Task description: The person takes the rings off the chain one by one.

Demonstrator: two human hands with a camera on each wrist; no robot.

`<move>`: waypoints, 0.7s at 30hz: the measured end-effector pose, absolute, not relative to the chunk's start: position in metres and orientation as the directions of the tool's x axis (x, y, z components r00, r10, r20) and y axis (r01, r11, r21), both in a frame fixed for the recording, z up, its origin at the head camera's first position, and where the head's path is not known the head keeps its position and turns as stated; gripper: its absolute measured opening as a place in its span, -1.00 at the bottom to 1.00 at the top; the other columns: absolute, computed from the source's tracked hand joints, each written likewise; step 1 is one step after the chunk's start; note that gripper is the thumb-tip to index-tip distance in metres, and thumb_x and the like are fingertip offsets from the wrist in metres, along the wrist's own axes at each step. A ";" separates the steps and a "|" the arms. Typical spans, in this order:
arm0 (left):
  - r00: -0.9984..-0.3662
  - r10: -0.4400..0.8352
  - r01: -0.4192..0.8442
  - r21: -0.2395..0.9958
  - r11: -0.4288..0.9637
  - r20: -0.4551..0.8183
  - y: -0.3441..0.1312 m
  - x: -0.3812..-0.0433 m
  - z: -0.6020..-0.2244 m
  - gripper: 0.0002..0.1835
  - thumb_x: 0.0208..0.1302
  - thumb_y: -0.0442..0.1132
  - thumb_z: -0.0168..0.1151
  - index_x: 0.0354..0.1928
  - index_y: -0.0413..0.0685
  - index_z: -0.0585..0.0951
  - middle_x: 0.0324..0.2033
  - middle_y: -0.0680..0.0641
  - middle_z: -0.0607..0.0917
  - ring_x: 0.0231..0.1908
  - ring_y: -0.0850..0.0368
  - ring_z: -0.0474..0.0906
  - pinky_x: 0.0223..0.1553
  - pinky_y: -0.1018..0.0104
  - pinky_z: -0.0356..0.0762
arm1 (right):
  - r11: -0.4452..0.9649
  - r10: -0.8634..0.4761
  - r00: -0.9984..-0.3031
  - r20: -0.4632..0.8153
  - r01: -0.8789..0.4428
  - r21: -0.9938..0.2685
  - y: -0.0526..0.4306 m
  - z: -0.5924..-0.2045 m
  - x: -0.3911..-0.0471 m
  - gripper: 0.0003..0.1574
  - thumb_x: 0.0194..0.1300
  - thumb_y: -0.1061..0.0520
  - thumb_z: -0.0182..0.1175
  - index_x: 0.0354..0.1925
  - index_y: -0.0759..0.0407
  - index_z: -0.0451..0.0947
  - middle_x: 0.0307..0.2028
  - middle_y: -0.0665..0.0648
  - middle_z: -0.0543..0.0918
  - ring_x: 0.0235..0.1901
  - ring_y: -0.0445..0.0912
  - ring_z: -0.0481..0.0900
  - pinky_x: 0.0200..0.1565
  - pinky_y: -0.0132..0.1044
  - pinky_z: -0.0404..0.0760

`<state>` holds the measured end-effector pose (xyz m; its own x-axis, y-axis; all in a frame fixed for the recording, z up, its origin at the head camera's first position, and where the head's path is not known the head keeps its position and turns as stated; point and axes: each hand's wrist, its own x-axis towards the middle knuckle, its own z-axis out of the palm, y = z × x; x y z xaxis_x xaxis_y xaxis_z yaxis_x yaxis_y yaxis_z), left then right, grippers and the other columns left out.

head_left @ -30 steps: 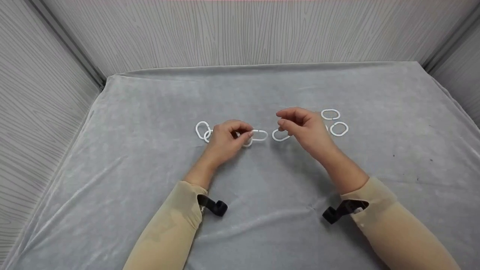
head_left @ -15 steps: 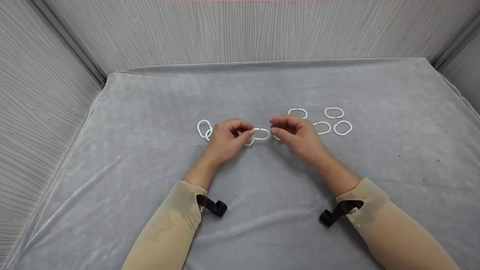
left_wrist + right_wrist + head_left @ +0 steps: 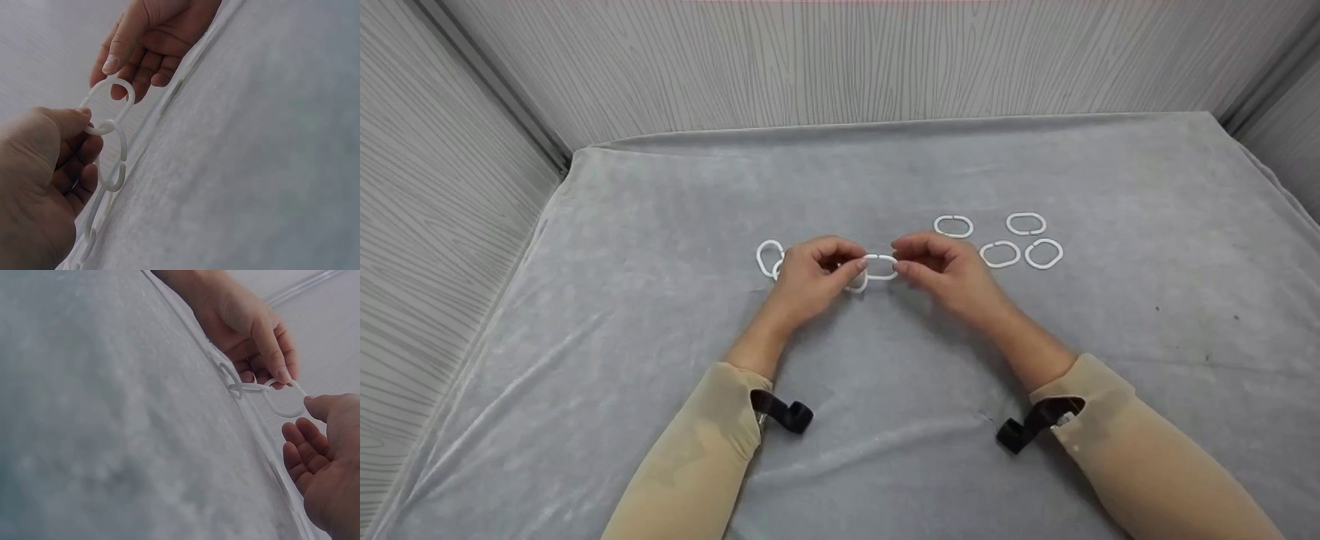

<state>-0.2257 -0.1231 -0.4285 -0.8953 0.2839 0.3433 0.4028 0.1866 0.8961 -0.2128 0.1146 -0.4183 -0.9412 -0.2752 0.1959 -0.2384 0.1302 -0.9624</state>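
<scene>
A chain of white plastic links runs out to both sides of my left hand [image 3: 814,274], which partly covers it. The thumb and fingers of that hand pinch the chain near its right-end link [image 3: 877,257]. My right hand [image 3: 956,277] holds the opposite end of this link between thumb and forefinger. In the left wrist view, the end link [image 3: 134,93] spans the gap between both hands, and further chain links [image 3: 93,216] hang below it. The right wrist view shows the right thumb on the rounded end of the link [image 3: 287,415].
Several loose white links lie right of the right hand, among them one link [image 3: 937,226] at the back and one [image 3: 1043,268] farthest right. A soft grey cloth [image 3: 877,450] covers the table. Pale wood-grain panels [image 3: 840,60] stand behind and at the sides.
My right hand has come left and slightly down to the chain's end link and taken hold of it. A separate link beside that hand is now hidden. The left hand stays nearly still.
</scene>
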 end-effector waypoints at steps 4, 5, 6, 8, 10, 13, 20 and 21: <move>-0.894 0.283 0.404 0.897 0.179 0.346 -0.123 -0.226 -0.429 -0.91 0.38 -0.37 0.43 -0.17 -0.28 0.79 -0.31 -0.05 0.79 -0.32 0.19 0.63 -0.20 0.36 0.58 | 0.132 -0.292 -0.937 0.194 -0.240 -0.962 0.114 -0.418 -0.213 -0.62 0.40 0.36 0.37 0.13 0.49 0.64 -0.08 0.28 0.75 -0.25 -0.15 0.70 -0.18 -0.37 0.67; -0.895 0.283 0.403 0.898 0.177 0.346 -0.123 -0.227 -0.429 -0.91 0.38 -0.37 0.43 -0.17 -0.28 0.79 -0.31 -0.05 0.79 -0.32 0.19 0.63 -0.20 0.36 0.58 | 0.132 -0.296 -0.935 0.194 -0.242 -0.961 0.115 -0.419 -0.213 -0.63 0.40 0.35 0.37 0.14 0.48 0.65 -0.09 0.28 0.75 -0.26 -0.15 0.69 -0.19 -0.37 0.68; -0.895 0.283 0.401 0.900 0.174 0.344 -0.123 -0.227 -0.429 -0.91 0.38 -0.37 0.43 -0.17 -0.28 0.79 -0.31 -0.05 0.80 -0.32 0.18 0.64 -0.20 0.36 0.59 | 0.133 -0.300 -0.934 0.195 -0.243 -0.961 0.114 -0.419 -0.213 -0.62 0.40 0.35 0.37 0.14 0.48 0.65 -0.11 0.27 0.75 -0.27 -0.15 0.69 -0.19 -0.36 0.68; -0.896 0.284 0.397 0.902 0.168 0.341 -0.123 -0.227 -0.430 -0.91 0.38 -0.38 0.43 -0.17 -0.28 0.79 -0.31 -0.06 0.80 -0.32 0.17 0.65 -0.20 0.36 0.59 | 0.133 -0.308 -0.932 0.192 -0.242 -0.961 0.114 -0.419 -0.213 -0.62 0.40 0.34 0.38 0.14 0.47 0.65 -0.13 0.26 0.75 -0.29 -0.15 0.68 -0.20 -0.36 0.68; -0.897 0.285 0.394 0.903 0.171 0.337 -0.123 -0.227 -0.430 -0.91 0.38 -0.37 0.43 -0.17 -0.27 0.79 -0.31 -0.05 0.80 -0.32 0.17 0.65 -0.20 0.35 0.60 | 0.133 -0.313 -0.930 0.191 -0.242 -0.961 0.114 -0.420 -0.212 -0.61 0.40 0.34 0.38 0.14 0.47 0.65 -0.14 0.25 0.75 -0.30 -0.14 0.67 -0.21 -0.35 0.68; -0.899 0.286 0.389 0.904 0.175 0.332 -0.123 -0.226 -0.429 -0.91 0.38 -0.36 0.43 -0.17 -0.26 0.79 -0.30 -0.04 0.80 -0.32 0.17 0.65 -0.20 0.35 0.60 | 0.127 -0.321 -0.928 0.189 -0.240 -0.963 0.114 -0.420 -0.212 -0.62 0.39 0.33 0.39 0.14 0.46 0.65 -0.15 0.25 0.76 -0.29 -0.11 0.69 -0.22 -0.34 0.68; -0.900 0.288 0.382 0.911 0.159 0.327 -0.123 -0.226 -0.428 -0.89 0.38 -0.36 0.44 -0.15 -0.30 0.79 -0.30 -0.05 0.80 -0.32 0.18 0.64 -0.20 0.35 0.58 | 0.115 -0.332 -0.924 0.192 -0.241 -0.964 0.114 -0.420 -0.212 -0.65 0.40 0.36 0.37 0.12 0.42 0.67 -0.22 0.27 0.76 -0.29 -0.11 0.73 -0.22 -0.32 0.70; -0.900 0.288 0.382 0.911 0.156 0.328 -0.123 -0.226 -0.428 -0.88 0.38 -0.36 0.43 -0.15 -0.31 0.78 -0.30 -0.05 0.81 -0.32 0.18 0.64 -0.20 0.35 0.58 | 0.116 -0.332 -0.923 0.193 -0.243 -0.963 0.114 -0.420 -0.212 -0.66 0.40 0.37 0.36 0.12 0.42 0.68 -0.24 0.26 0.76 -0.30 -0.12 0.73 -0.22 -0.32 0.70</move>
<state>-0.2256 -0.1227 -0.4281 -0.8997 0.2878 0.3281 0.3821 0.1564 0.9108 -0.2121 0.1145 -0.4201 -0.9232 -0.3323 0.1933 -0.2433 0.1159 -0.9630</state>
